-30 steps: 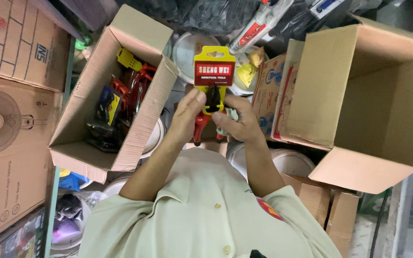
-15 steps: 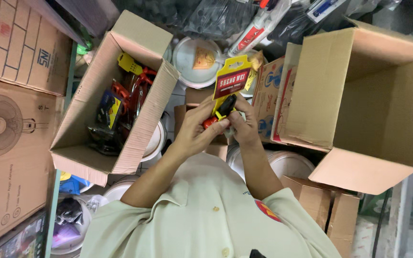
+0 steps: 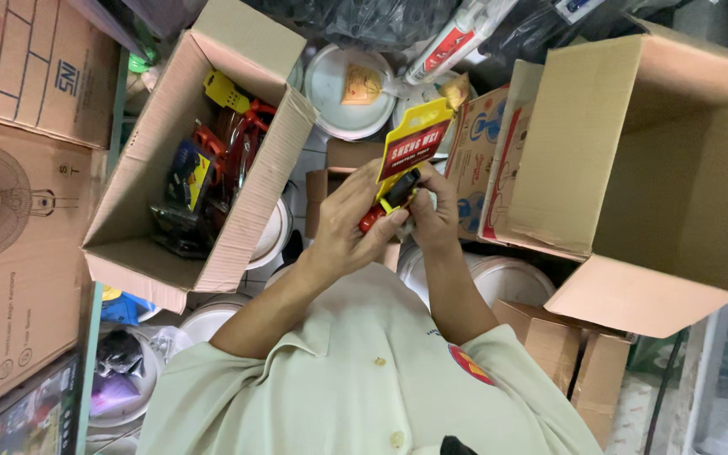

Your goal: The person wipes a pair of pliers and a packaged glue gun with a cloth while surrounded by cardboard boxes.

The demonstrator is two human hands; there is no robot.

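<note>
Both my hands hold a pair of red-handled pliers (image 3: 388,200) fixed to a yellow and red hang card (image 3: 415,140), in front of my chest. My left hand (image 3: 343,226) wraps the red handles from the left, thumb near the black jaws. On the right side, my right hand (image 3: 433,215) pinches the tool, fingers curled at the card's lower edge. The card tilts up and to the right. The handle ends are hidden under my fingers.
An open cardboard box (image 3: 270,195) on the left holds more red and yellow carded tools. A large open carton (image 3: 579,143) with nothing visible inside stands on the right. White round lids (image 3: 334,84), a printed fan carton (image 3: 10,211) and small brown boxes (image 3: 554,341) crowd around.
The card has tipped from upright to leaning right. My left hand has closed over the red handles, and both hands have drawn the tool slightly lower and closer.
</note>
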